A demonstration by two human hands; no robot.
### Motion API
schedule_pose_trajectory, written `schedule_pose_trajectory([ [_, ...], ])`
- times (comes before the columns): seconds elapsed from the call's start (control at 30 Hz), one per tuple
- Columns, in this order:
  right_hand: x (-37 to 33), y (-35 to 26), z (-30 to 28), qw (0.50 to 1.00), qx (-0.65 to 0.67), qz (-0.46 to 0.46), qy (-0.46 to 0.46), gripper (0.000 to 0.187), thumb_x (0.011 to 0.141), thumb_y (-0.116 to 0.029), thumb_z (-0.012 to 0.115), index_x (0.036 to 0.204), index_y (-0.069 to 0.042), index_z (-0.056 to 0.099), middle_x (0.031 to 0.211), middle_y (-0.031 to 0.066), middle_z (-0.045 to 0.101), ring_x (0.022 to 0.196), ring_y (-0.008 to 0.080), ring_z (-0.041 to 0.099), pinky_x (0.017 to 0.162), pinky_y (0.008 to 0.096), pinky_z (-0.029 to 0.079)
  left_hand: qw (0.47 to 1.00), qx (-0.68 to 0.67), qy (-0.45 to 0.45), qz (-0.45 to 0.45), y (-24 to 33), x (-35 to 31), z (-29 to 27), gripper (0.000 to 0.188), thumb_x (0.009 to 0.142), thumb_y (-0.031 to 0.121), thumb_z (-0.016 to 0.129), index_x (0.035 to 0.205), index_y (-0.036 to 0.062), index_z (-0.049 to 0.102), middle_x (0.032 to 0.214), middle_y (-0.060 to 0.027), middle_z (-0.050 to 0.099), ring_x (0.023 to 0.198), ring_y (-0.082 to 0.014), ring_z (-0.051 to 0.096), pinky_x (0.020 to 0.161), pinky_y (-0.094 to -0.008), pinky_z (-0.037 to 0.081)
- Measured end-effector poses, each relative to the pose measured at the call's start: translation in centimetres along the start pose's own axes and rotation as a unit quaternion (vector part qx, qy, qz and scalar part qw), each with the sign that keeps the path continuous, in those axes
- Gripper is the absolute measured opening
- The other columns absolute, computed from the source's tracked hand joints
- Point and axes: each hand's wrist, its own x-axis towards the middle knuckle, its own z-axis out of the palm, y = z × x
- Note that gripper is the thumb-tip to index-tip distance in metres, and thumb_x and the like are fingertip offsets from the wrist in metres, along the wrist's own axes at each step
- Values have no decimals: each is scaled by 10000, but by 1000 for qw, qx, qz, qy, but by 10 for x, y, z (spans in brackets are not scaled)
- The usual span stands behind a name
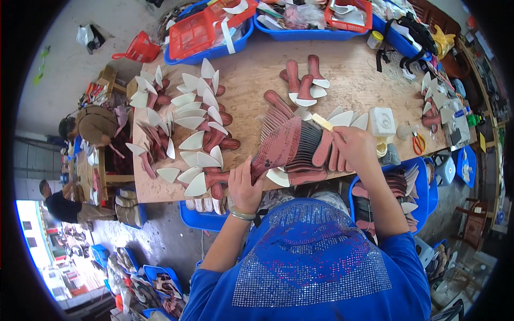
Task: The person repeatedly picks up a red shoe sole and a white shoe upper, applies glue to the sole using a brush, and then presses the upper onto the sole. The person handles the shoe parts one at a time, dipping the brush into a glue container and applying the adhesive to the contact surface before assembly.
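A fanned stack of reddish-brown, sole-shaped pieces (282,140), like insoles, spreads over the table in front of me. Its near-left end is between the fingers and thumb of my left hand (246,187). Above the stack's right part, my right hand (357,147) grips a flat, pale yellow, brush-like tool (322,122); its tip points left, over the dark edges of the pieces. Whether the tip touches them I cannot tell. White pointed pieces (342,119) stick out behind the stack. To the left lie bunches of reddish pieces with white flaps (191,140).
Beside my right hand stand a white plastic container (382,122) and orange-handled scissors or pliers (418,143). Several red-and-white pieces (305,88) lie farther back. Blue bins (308,35) line the far edge; another blue bin (422,214) stands below the table's right side. Two people (96,125) are at left.
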Motion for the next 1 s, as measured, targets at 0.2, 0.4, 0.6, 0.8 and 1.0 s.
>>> schedule_pose_trajectory([
  [0.2, -6, -54, -8, 969, -24, -245, 1, 153, 844, -173, 667, 959, -87, 720, 724, 126, 657, 568, 218, 646, 508, 294, 500, 1000, 18, 1, -25, 0, -12, -4, 637, 664, 147, 814, 1224, -19, 559, 984, -137, 627, 809, -284, 582, 746, -378, 463],
  [0.4, 30, 15, 12, 982, -148, -78, -84, 208, 893, -239, 585, 969, -97, 716, 705, 146, 670, 637, 270, 675, 522, 398, 508, 997, 22, 27, -70, -6, -26, -13, 671, 660, 140, 806, 1254, -29, 543, 992, -140, 624, 838, -299, 583, 765, -385, 467],
  [0.6, 14, -38, 14, 991, 100, -89, -23, 233, 885, -259, 620, 1005, -86, 720, 784, 159, 690, 601, 294, 665, 529, 381, 518, 994, 28, 25, -100, -17, -44, -20, 690, 693, 200, 806, 1277, -41, 530, 1010, -155, 616, 867, -327, 573, 770, -407, 465],
  [0.8, 36, -25, 31, 984, -121, -111, -63, 205, 868, -231, 666, 990, -76, 721, 815, 138, 695, 718, 218, 684, 682, 339, 522, 991, 30, 25, -126, -17, -58, -32, 714, 694, 199, 802, 1299, -42, 509, 1112, -177, 600, 915, -329, 568, 803, -398, 468],
  [1.0, 38, -25, 45, 990, 62, -39, -118, 200, 864, -196, 676, 1002, -57, 717, 823, 142, 708, 740, 194, 681, 693, 301, 501, 928, -168, 82, -321, -47, -84, -31, 769, 817, 124, 707, 1442, -14, 279, 1321, -209, 500, 1109, -286, 560, 941, -362, 445],
])
